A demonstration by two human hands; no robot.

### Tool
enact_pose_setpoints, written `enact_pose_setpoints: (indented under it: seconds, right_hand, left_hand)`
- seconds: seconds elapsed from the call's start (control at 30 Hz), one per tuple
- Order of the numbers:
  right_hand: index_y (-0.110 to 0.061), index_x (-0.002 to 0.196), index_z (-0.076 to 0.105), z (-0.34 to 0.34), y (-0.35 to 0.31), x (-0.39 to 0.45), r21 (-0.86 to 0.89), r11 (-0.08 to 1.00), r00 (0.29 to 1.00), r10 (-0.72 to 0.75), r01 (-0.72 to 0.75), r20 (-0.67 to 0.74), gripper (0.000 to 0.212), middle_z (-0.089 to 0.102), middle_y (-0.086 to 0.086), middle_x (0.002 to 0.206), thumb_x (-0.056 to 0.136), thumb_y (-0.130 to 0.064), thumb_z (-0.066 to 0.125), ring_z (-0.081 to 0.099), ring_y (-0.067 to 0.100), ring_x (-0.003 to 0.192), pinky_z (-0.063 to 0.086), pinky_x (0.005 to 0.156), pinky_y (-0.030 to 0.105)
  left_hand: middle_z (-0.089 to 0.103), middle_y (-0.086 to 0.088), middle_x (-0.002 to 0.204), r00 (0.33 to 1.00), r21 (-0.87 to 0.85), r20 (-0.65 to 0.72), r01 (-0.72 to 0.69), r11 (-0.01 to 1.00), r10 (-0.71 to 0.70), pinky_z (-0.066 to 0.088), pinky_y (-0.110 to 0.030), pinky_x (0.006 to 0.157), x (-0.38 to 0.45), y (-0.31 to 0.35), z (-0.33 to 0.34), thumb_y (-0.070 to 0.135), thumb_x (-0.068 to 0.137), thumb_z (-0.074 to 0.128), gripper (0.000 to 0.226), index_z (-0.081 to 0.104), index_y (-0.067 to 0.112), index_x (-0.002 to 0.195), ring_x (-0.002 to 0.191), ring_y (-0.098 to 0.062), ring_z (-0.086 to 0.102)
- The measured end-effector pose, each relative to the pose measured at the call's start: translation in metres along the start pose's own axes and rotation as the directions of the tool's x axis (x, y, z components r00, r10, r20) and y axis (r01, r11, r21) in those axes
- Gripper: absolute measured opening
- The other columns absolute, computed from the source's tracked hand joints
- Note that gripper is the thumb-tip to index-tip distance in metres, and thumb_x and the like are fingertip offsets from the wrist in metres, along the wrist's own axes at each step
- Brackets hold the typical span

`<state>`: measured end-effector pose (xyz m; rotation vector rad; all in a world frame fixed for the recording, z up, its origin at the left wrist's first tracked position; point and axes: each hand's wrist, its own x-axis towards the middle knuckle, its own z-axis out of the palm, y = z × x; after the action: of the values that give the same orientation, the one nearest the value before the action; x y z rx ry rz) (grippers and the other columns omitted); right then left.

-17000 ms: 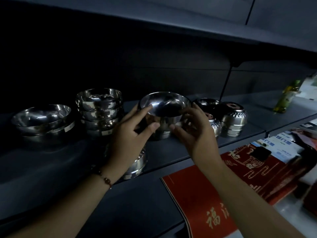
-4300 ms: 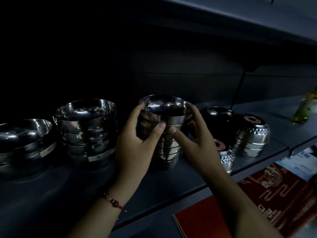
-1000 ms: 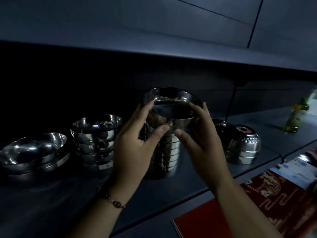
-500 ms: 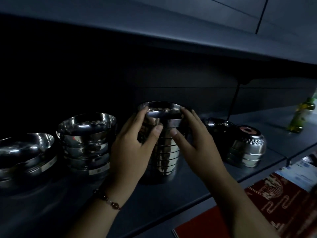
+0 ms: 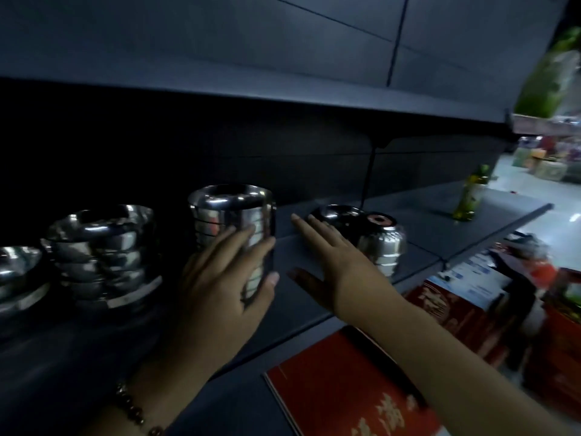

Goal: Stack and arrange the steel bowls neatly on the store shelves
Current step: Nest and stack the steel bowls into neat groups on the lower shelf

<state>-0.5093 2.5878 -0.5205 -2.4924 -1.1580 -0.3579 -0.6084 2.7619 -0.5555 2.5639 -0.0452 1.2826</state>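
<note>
Left hand (image 5: 220, 287) spread against the tall bowl stack (image 5: 232, 228) — right hand (image 5: 327, 259) open, empty — picture motion-blurred.

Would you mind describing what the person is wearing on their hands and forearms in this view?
Both forearms are bare, with no sleeves in view and no gloves. The left hand has a bracelet of small dark round beads at the wrist. The right hand shows no rings, watch or bracelet; the picture is dim and slightly blurred.

Dim, motion-blurred view; daylight enters from the right (overexposed there), glinting on the tall stacked steel bowls (image 5: 232, 221).
</note>
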Motion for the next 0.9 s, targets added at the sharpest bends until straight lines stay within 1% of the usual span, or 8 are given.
enact_pose_setpoints:
  seconds: [0.07, 0.17, 0.33, 0.47, 0.6, 0.73, 0.8, 0.9]
  right_hand:
    - [-0.04, 0.154, -0.006, -0.013, 0.022, -0.025, -0.124, 0.991, 0.996, 0.051, -0.043, 0.067, 0.079, -0.001, -0.003, 0.166, 0.097, -0.051, 0.048, 0.0, 0.021, 0.152, 0.008, 0.122, 0.037]
    - [-0.038, 0.154, -0.009, -0.029, 0.059, -0.061, -0.282, 0.95, 0.975, 0.178, -0.136, 0.13, 0.079, -0.005, 0.0, 0.165, 0.098, -0.051, 0.045, -0.005, 0.022, 0.152, 0.003, 0.12, 0.034]
    - [-0.032, 0.156, -0.005, -0.043, 0.123, -0.085, -0.35, 0.883, 0.912, 0.382, -0.312, 0.152, 0.079, -0.007, 0.006, 0.165, 0.098, -0.039, 0.048, -0.003, 0.028, 0.152, 0.004, 0.121, 0.038]
    - [-0.036, 0.155, -0.008, -0.028, 0.172, -0.065, -0.288, 0.872, 0.885, 0.446, -0.397, 0.131, 0.081, -0.01, 0.007, 0.165, 0.098, -0.048, 0.047, 0.006, 0.032, 0.151, 0.015, 0.12, 0.044]
    - [-0.029, 0.156, -0.008, -0.008, 0.204, -0.031, 0.049, 0.835, 0.835, 0.544, -0.549, 0.078, 0.091, -0.003, 0.003, 0.165, 0.094, -0.045, 0.057, 0.018, 0.031, 0.149, 0.025, 0.117, 0.044]
    - [-0.026, 0.156, -0.004, 0.013, 0.23, -0.008, 0.658, 0.561, 0.81, 0.571, -0.503, 0.132, 0.099, 0.032, 0.01, 0.157, 0.089, -0.031, 0.069, 0.042, 0.028, 0.137, 0.038, 0.112, 0.042]
    - [-0.024, 0.156, 0.007, 0.022, 0.237, -0.003, 0.715, 0.533, 0.845, 0.514, -0.452, 0.151, 0.091, 0.053, 0.0, 0.137, 0.09, -0.021, 0.069, 0.054, 0.015, 0.125, 0.048, 0.097, 0.024]
    - [-0.022, 0.149, 0.027, 0.031, 0.237, 0.0, 0.749, 0.55, 0.872, 0.484, -0.369, 0.074, 0.074, 0.059, -0.011, 0.118, 0.089, -0.013, 0.07, 0.064, -0.008, 0.098, 0.051, 0.078, 0.009]
  left_hand:
    - [0.041, -0.001, 0.154, 0.982, 0.052, 0.191, -0.022, 0.998, 0.011, 0.034, -0.04, 0.107, -0.003, 0.028, 0.015, 0.058, 0.092, 0.039, 0.059, 0.049, 0.031, 0.143, 0.139, -0.022, 0.037]
    - [0.004, 0.005, 0.166, 0.884, 0.085, 0.467, -0.07, 0.994, 0.023, 0.013, -0.038, 0.119, 0.012, 0.061, 0.049, 0.066, 0.095, 0.031, 0.068, 0.011, 0.041, 0.155, 0.151, -0.019, 0.009]
    - [-0.001, 0.0, 0.166, 0.832, 0.065, 0.546, -0.16, 0.985, 0.099, 0.012, -0.043, 0.12, 0.054, 0.099, 0.122, 0.058, 0.097, 0.041, 0.072, 0.005, 0.036, 0.156, 0.152, -0.025, 0.007]
    - [-0.001, -0.008, 0.166, 0.843, 0.046, 0.53, -0.137, 0.99, 0.091, 0.022, -0.049, 0.116, 0.083, 0.1, 0.177, 0.056, 0.094, 0.05, 0.081, 0.003, 0.035, 0.156, 0.149, -0.032, 0.018]
    - [-0.001, -0.011, 0.165, 0.844, 0.007, 0.534, -0.057, 0.998, 0.045, 0.032, -0.053, 0.111, 0.099, 0.084, 0.219, 0.059, 0.089, 0.057, 0.095, -0.009, 0.038, 0.155, 0.144, -0.039, 0.026]
    - [0.009, -0.008, 0.165, 0.815, -0.249, 0.579, 0.219, 0.943, -0.037, 0.036, -0.046, 0.11, 0.103, 0.065, 0.251, 0.057, 0.082, 0.069, 0.11, -0.013, 0.041, 0.153, 0.144, -0.032, 0.03]
    - [0.02, -0.003, 0.163, 0.812, -0.381, 0.583, 0.304, 0.873, -0.028, 0.034, -0.042, 0.114, 0.1, 0.058, 0.265, 0.056, 0.079, 0.073, 0.112, -0.011, 0.044, 0.153, 0.144, -0.023, 0.031]
    - [0.03, 0.005, 0.159, 0.843, -0.529, 0.537, 0.368, 0.765, -0.034, 0.038, -0.044, 0.113, 0.095, 0.051, 0.275, 0.051, 0.076, 0.078, 0.108, 0.001, 0.048, 0.152, 0.141, -0.014, 0.036]
